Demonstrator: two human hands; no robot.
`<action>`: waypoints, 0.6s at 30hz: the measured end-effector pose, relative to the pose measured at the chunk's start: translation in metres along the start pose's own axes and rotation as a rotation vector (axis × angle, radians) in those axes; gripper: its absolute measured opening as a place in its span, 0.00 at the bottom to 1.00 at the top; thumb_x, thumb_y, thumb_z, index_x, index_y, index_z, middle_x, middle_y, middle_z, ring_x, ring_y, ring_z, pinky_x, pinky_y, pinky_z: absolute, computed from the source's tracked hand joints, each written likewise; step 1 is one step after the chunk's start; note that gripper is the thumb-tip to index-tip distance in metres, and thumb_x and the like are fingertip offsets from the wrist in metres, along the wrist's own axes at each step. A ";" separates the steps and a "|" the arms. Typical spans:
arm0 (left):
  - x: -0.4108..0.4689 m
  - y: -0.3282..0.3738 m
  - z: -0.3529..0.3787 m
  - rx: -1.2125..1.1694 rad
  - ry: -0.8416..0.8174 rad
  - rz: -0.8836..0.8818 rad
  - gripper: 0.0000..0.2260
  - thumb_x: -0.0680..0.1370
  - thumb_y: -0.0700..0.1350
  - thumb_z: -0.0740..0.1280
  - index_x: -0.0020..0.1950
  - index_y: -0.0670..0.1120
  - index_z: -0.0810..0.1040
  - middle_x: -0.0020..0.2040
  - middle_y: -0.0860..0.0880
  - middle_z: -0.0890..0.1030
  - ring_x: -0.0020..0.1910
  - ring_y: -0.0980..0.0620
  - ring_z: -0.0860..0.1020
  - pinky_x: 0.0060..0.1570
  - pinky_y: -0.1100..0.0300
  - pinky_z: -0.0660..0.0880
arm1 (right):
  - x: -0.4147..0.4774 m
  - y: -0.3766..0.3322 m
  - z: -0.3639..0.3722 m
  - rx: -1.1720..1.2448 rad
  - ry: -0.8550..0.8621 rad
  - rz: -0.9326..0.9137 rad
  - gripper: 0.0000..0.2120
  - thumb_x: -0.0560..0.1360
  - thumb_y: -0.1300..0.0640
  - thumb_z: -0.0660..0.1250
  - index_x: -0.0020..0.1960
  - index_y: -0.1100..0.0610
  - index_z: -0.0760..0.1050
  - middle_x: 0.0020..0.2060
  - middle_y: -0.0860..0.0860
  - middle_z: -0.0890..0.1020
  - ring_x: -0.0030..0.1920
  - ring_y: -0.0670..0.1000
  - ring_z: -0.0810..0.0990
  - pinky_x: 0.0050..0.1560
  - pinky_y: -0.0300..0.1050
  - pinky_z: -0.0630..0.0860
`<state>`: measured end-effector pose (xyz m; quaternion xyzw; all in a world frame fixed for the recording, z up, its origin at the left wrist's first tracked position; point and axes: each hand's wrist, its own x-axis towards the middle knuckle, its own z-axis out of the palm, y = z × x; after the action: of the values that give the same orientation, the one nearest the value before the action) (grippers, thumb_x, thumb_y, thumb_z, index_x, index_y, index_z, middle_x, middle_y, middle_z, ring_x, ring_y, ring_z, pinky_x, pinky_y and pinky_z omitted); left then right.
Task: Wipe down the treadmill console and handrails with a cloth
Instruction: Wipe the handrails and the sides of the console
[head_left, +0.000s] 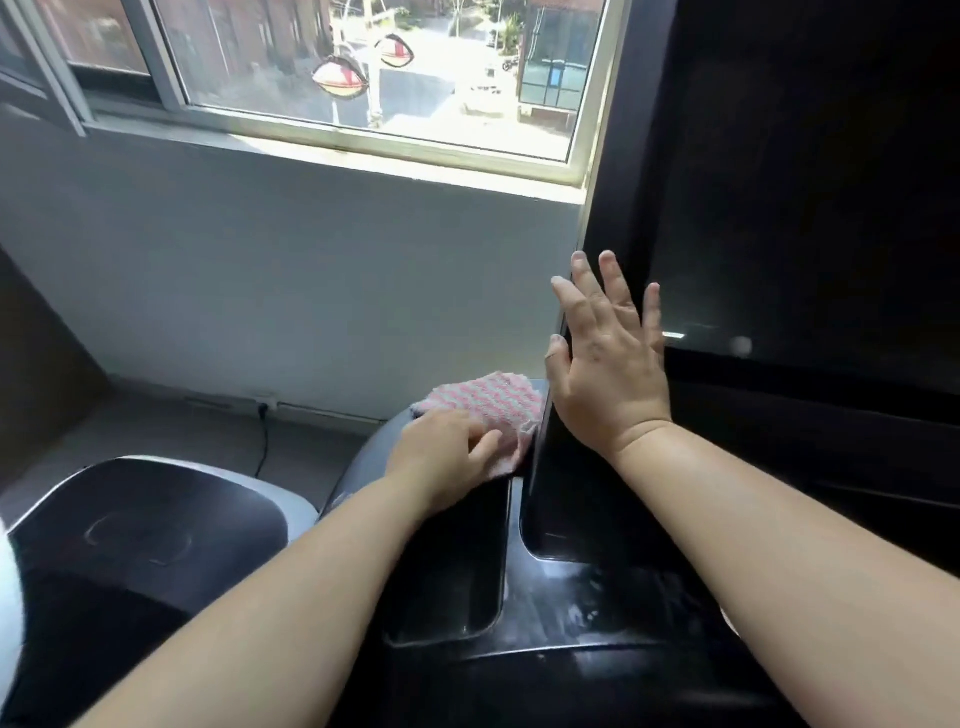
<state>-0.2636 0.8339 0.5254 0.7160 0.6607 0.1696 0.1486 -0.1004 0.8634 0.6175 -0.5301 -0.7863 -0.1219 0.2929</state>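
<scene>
Wiping the console (457, 571) beside its screen (779, 208), the left hand (447, 454) grips the pink cloth (493, 402) while the right hand (610, 358), fingers spread, steadies the screen; next, probably a firm sweep onward.

A pink-and-white striped cloth (493, 405) is bunched against the left edge of the console (779, 234), its near end held under the left hand (441, 457). The console is seen as a glossy black upright panel, its screen dark.
</scene>
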 end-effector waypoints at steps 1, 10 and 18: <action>0.006 -0.001 0.001 0.035 0.111 -0.004 0.12 0.80 0.55 0.60 0.50 0.50 0.80 0.55 0.48 0.77 0.57 0.46 0.75 0.53 0.54 0.69 | 0.001 0.002 0.005 -0.062 0.003 -0.018 0.26 0.74 0.55 0.57 0.72 0.54 0.65 0.76 0.50 0.61 0.77 0.51 0.51 0.74 0.53 0.37; 0.074 0.001 0.016 0.296 -0.295 0.224 0.32 0.78 0.65 0.53 0.78 0.60 0.44 0.80 0.46 0.43 0.78 0.48 0.45 0.74 0.41 0.42 | 0.000 0.002 0.019 -0.262 0.105 -0.071 0.26 0.72 0.55 0.60 0.71 0.55 0.68 0.75 0.53 0.64 0.76 0.54 0.53 0.75 0.58 0.44; 0.063 -0.025 -0.004 0.002 -0.475 0.305 0.20 0.80 0.61 0.40 0.72 0.72 0.53 0.78 0.56 0.43 0.77 0.54 0.40 0.73 0.48 0.34 | 0.000 0.002 0.018 -0.232 0.129 -0.075 0.24 0.71 0.56 0.60 0.68 0.55 0.71 0.73 0.51 0.67 0.75 0.54 0.55 0.75 0.58 0.44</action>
<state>-0.2832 0.8990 0.5208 0.8269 0.4922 0.0169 0.2713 -0.1044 0.8730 0.6026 -0.5215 -0.7658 -0.2570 0.2748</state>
